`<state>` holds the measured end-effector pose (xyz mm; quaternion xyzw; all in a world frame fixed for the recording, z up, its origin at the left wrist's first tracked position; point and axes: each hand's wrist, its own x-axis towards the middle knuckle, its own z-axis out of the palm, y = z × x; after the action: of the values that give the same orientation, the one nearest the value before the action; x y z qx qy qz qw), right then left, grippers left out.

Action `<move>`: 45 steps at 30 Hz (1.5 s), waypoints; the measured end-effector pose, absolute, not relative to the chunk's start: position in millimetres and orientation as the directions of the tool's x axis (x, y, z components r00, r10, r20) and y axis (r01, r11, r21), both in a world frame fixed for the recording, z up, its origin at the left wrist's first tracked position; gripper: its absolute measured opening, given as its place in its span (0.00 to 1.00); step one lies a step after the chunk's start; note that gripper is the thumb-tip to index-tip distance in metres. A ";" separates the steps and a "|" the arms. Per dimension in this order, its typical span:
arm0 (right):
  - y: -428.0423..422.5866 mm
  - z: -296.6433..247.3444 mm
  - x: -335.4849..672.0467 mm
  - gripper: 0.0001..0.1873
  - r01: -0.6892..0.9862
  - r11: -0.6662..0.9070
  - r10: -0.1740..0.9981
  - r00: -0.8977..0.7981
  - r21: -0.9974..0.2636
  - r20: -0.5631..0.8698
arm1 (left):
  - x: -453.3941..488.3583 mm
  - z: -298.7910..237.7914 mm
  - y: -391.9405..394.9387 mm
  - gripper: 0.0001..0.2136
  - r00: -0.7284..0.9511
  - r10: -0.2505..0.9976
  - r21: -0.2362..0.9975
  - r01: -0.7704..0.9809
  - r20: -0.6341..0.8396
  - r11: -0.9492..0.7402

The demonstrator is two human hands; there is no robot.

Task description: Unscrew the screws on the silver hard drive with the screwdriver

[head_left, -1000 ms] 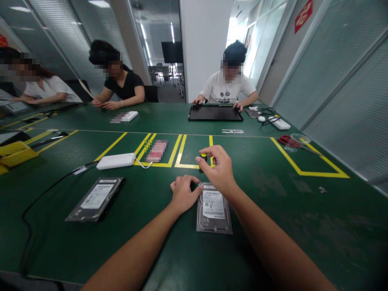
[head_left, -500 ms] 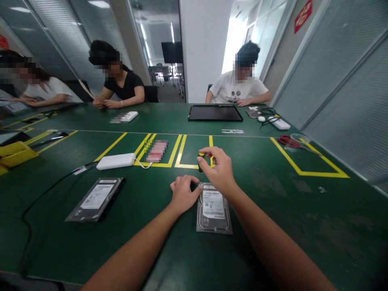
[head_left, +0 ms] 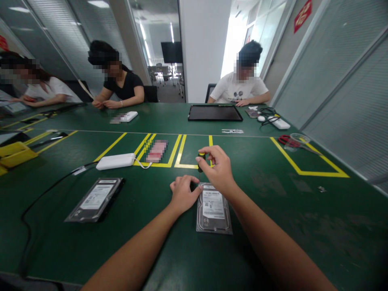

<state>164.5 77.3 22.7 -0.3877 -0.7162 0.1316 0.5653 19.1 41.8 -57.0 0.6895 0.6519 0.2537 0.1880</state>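
A hard drive [head_left: 212,210] lies label up on the green table in front of me. My right hand [head_left: 218,167] pinches the black and yellow handle of a screwdriver [head_left: 200,161] between thumb and fingers. The tool stands upright, its thin shaft reaching down to the drive's far left corner; the tip is too small to make out. My left hand [head_left: 185,194] rests beside that corner, fingers curled, gripping the drive's edge with the thumb close to the shaft. Farther left lies a second hard drive [head_left: 95,199] in a clear bag.
A white power bank [head_left: 117,161] with cables sits beyond the bagged drive, near a phone [head_left: 157,151]. Red-handled scissors [head_left: 287,140] and a clear cup [head_left: 298,139] stand at right, small screws [head_left: 321,189] nearer. Across the table, people sit behind a black panel [head_left: 215,113].
My hands, the screwdriver and the drive keep almost the same places. The person across at right has shifted slightly.
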 end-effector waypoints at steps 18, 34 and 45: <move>78.2 21.2 166.1 0.06 0.407 0.671 0.687 -0.029 -0.619 0.726 | 20.0 -59.6 42.0 0.08 0.021 0.993 0.589 0.803 0.115 -0.085; 78.6 21.8 167.7 0.09 0.383 0.687 0.685 -0.057 -0.618 0.726 | 21.7 -58.8 42.5 0.08 0.019 0.994 0.594 0.801 0.104 -0.077; 78.5 21.7 168.1 0.05 0.398 0.672 0.693 -0.039 -0.625 0.720 | 22.3 -58.3 42.0 0.09 0.021 0.994 0.585 0.808 0.103 -0.078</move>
<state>168.1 78.5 21.7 -0.3843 -0.7092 0.1279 0.5770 22.3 42.0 -58.3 0.6898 0.6531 0.2509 0.1862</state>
